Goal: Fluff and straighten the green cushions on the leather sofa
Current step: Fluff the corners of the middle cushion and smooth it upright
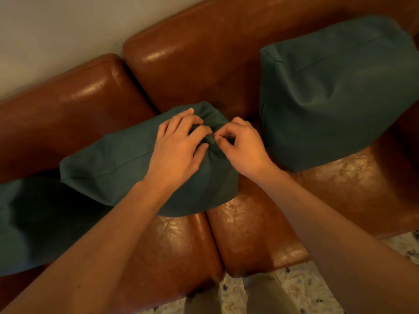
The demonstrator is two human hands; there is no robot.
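Observation:
A green cushion (118, 164) lies across the middle of the brown leather sofa (204, 71), over the gap between two seat pads. My left hand (179, 146) rests on its right end with fingers curled into the bunched fabric. My right hand (240, 143) pinches the same bunched corner from the right, fingertips almost meeting the left hand's. A second green cushion (335, 94) leans upright against the backrest on the right. A third green cushion (29, 225) lies at the far left, partly cut off by the frame edge.
The sofa's front edge runs along the bottom, with speckled terrazzo floor (301, 288) below it. My legs (249, 295) stand close to the seat front. A pale wall (56, 30) rises behind the backrest.

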